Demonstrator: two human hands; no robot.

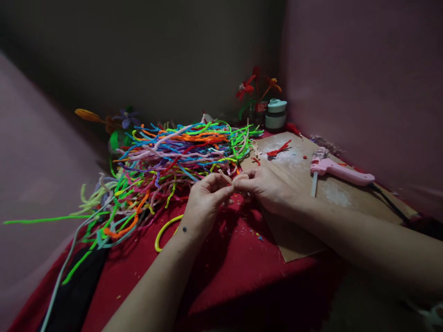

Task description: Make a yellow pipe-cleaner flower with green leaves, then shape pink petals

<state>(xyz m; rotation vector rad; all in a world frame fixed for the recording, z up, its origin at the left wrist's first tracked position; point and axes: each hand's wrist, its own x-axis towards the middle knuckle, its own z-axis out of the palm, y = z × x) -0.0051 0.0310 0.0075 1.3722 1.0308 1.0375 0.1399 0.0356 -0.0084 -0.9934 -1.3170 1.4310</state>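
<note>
My left hand (210, 196) and my right hand (265, 186) meet over the front middle of the table. Between their pinched fingertips is a pale pink pipe cleaner (226, 176), bent, with one end poking up. Both hands are closed on it, and part of it is hidden by the fingers. Just behind and left of my hands spreads a large heap of colourful pipe cleaners (180, 152). A yellow ring-shaped handle (159, 235) lies partly behind my left wrist.
A pink glue gun (342, 173) with a glue stick rests on a cardboard sheet (294, 249) at right. Red pipe cleaner pieces (278, 150) lie there too. Behind stand a lidded jar (276, 114) and red flowers (246, 87). A white cable (69, 258) runs along the left.
</note>
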